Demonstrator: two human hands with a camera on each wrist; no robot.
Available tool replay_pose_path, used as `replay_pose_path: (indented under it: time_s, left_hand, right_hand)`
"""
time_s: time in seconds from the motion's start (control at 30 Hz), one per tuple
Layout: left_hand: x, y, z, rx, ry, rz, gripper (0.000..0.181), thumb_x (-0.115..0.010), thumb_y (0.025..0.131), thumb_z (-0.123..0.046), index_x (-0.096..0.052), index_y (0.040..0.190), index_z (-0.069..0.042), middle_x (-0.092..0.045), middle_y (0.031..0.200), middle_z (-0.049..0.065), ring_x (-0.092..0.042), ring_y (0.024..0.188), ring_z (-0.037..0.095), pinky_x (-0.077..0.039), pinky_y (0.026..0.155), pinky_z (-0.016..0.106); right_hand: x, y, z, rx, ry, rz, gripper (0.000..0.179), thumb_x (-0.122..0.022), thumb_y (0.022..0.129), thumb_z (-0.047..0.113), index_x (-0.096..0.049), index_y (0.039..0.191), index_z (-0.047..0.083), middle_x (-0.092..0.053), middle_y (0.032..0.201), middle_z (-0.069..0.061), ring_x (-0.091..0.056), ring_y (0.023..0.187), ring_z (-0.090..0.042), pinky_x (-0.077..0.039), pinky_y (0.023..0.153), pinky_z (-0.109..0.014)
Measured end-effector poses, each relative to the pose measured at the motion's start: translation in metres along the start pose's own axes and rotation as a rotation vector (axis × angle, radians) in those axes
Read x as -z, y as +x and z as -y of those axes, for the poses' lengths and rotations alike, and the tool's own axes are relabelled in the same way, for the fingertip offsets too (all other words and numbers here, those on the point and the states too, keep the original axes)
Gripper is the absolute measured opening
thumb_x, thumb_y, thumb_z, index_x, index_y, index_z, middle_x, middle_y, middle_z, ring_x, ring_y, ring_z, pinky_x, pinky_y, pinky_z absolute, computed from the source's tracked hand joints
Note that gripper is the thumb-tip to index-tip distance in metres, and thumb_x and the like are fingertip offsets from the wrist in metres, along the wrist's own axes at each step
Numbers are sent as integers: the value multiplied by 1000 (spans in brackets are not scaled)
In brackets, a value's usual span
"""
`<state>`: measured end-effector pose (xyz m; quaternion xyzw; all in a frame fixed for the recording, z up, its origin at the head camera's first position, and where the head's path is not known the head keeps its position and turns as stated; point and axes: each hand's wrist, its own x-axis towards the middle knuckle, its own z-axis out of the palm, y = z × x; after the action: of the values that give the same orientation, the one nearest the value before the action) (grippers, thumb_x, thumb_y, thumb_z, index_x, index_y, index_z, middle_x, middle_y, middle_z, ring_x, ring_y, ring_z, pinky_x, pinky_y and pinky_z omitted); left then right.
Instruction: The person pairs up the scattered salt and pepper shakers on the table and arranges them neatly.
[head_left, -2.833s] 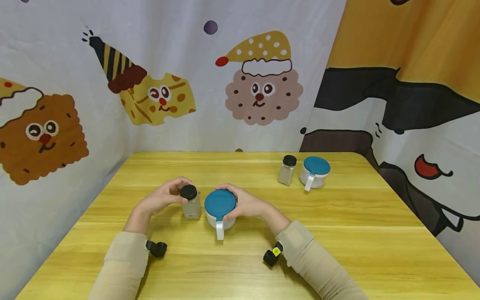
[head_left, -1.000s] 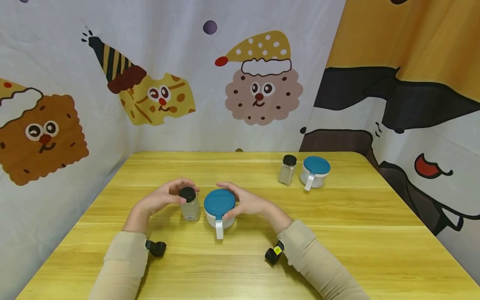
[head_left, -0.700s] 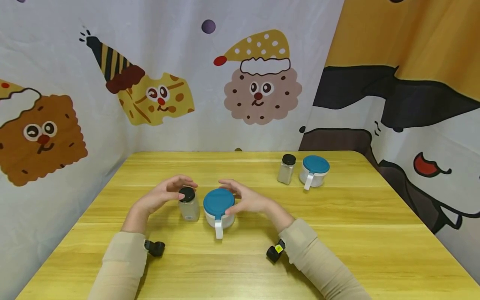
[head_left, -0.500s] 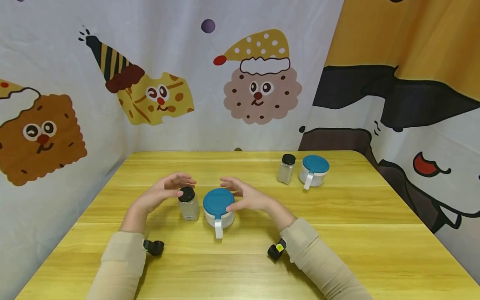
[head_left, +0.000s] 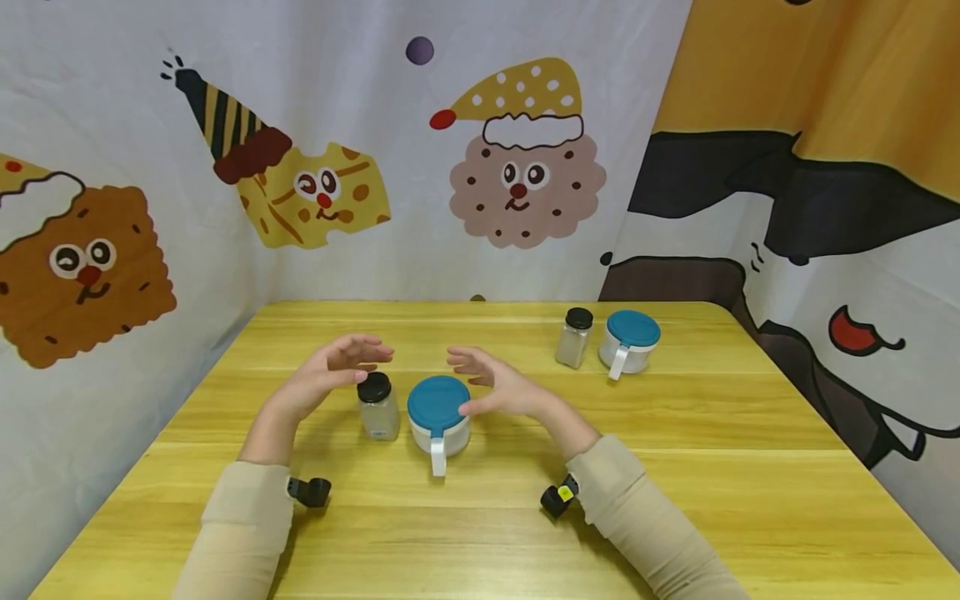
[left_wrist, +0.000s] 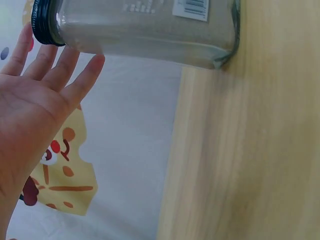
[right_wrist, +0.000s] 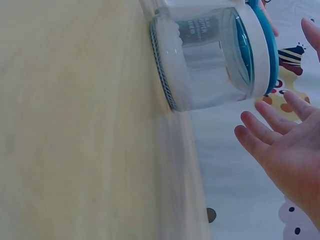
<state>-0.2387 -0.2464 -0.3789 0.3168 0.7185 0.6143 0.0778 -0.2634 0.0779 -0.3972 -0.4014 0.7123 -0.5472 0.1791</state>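
A square clear jar with a black screw lid (head_left: pixel 378 408) stands upright on the table; a barcode label (left_wrist: pixel 192 9) shows on it in the left wrist view. My left hand (head_left: pixel 324 379) is just behind and above its lid, fingers spread and holding nothing; the thumb is at the lid's edge, and I cannot tell if it touches. Right of this jar stands a round glass seasoning pot with a blue lid and white handle (head_left: pixel 439 417), the handle facing me. My right hand (head_left: pixel 504 390) is beside it, fingers loosely extended, thumb near the lid's right edge. White contents show inside the pot (right_wrist: pixel 205 65).
At the table's back right stand a second black-lidded jar (head_left: pixel 573 340) and a second blue-lidded pot (head_left: pixel 630 343), side by side. The wooden table (head_left: pixel 675 483) ends at a printed cloth backdrop (head_left: pixel 420 167). Each wrist wears a small black camera.
Both hands have loosened from the jar and the pot, spread their fingers and drawn up and away. Between the first two frames the near jar shifted slightly; the pot stays about in place.
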Motion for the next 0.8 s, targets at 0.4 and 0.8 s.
replay_pose_path:
  time_s: [0.4, 0.8]
  left_hand:
    - [-9, 4, -10, -97, -48, -40, 43, -47, 95, 6, -44, 137, -2, -51, 133, 24, -50, 122, 30, -42, 98, 33]
    - [-25, 12, -22, -92, -22, -60, 48, -48, 94, 5, -43, 140, -6, -49, 136, 22, -47, 124, 33, -39, 101, 39]
  right_hand:
    - [9, -8, 4, 13, -32, -36, 78, -70, 85, 5, -27, 149, 8, -35, 148, -14, -35, 134, -32, -27, 108, -48]
    - [19, -20, 8, 24, -30, -81, 86, -75, 84, 35, -27, 149, 6, -34, 148, -16, -31, 134, -40, -26, 108, -50]
